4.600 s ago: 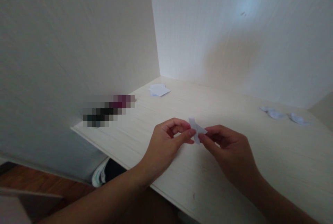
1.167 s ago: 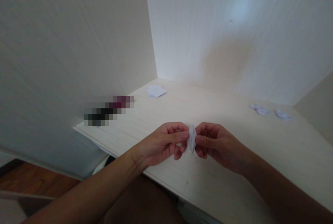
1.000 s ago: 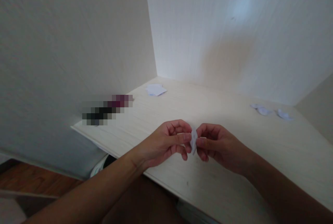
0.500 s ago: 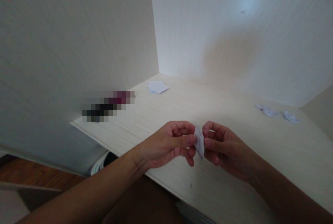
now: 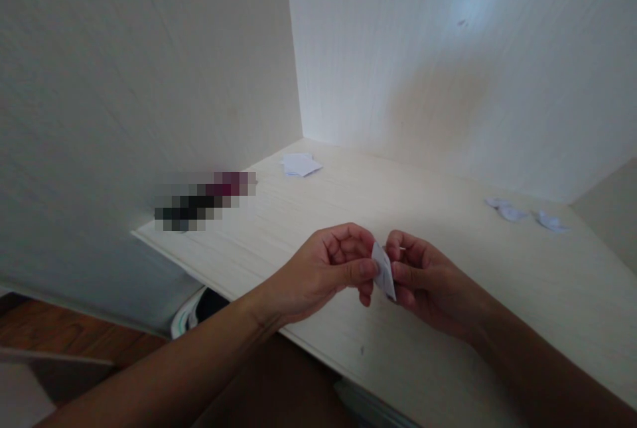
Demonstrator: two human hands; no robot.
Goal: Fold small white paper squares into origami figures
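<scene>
A small folded piece of white paper is held up above the table, between my two hands. My left hand pinches its left side, thumb in front and fingers behind. From the other side, my right hand grips the right edge with thumb and curled fingers. The paper's far face and some fingertips are hidden. Several flat white paper sheets lie stacked toward the back left corner. Folded white papers rest at the back right, with another folded paper beside them.
The pale table meets a left wall panel and a back wall. A blurred-out dark and maroon item lies along the left edge. Below the front edge, a white and black object shows beside wooden flooring.
The folded paper has tilted slightly, its lower end shifting right. My left fingers have curled in a little behind it. Both hands stay in nearly the same place.
</scene>
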